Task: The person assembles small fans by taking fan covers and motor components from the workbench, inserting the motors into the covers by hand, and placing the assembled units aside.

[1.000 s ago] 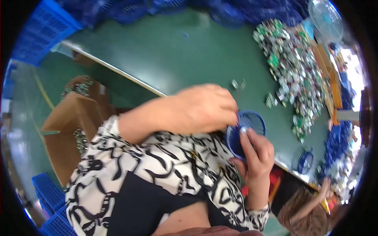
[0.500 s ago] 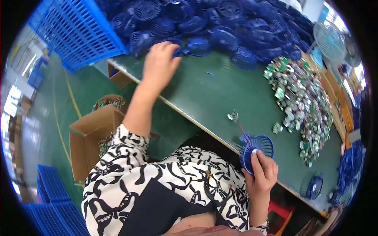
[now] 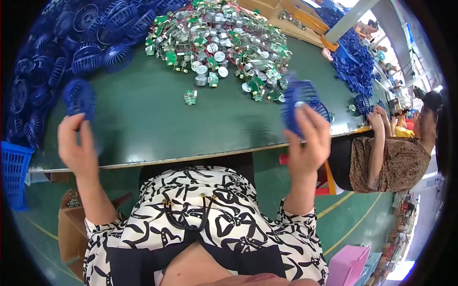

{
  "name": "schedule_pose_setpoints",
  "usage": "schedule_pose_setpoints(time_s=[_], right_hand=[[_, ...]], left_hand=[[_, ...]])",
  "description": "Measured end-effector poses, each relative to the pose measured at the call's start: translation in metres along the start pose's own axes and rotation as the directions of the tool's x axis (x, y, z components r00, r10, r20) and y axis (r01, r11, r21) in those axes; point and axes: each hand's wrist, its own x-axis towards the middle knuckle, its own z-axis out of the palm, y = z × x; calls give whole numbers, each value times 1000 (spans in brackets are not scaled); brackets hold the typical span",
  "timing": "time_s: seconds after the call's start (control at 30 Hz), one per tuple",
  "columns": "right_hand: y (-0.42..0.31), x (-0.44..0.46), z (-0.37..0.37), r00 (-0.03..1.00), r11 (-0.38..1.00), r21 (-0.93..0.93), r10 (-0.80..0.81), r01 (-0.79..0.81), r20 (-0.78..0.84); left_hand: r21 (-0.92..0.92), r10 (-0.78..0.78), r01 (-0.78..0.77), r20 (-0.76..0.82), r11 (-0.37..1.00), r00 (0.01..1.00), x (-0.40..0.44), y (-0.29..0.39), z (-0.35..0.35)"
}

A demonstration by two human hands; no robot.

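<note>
My left hand pinches a blue plastic fan cage by its lower edge, held over the left part of the table; motion blurs it. My right hand grips another blue fan cage, tilted and also blurred, above the table's right side. A small pale disc shows at its thumb and fingers. Partly behind that hand is a further blue cage. A lone green circuit board lies between my hands, in front of a pile of motors and circuit boards with red wires.
Many blue fan cages heap up at the left. A blue crate and a cardboard box stand beside the table's left end. At the right a co-worker sits along the same table, near another blue heap.
My view has swung to the right. My left hand, earlier reaching at the heap, now holds a fan cage. My right hand has raised its cage off the table edge.
</note>
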Motion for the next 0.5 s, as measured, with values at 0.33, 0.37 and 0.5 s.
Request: schedule_pose_setpoints(time_s=[0.33,0.37,0.5], right_hand=[[104,-27,-23,945,886,-377,318,-269,73],[109,-23,-25,928,851,-434,363,-296,80],[97,-9,-17,960,814,-523,279,-253,-30]], left_hand=[[-426,360,-183,383,886,851,-7,101,29],[-442,354,-171,374,881,857,-4,101,27],[-439,289,-116,352,891,890,1,85,19]])
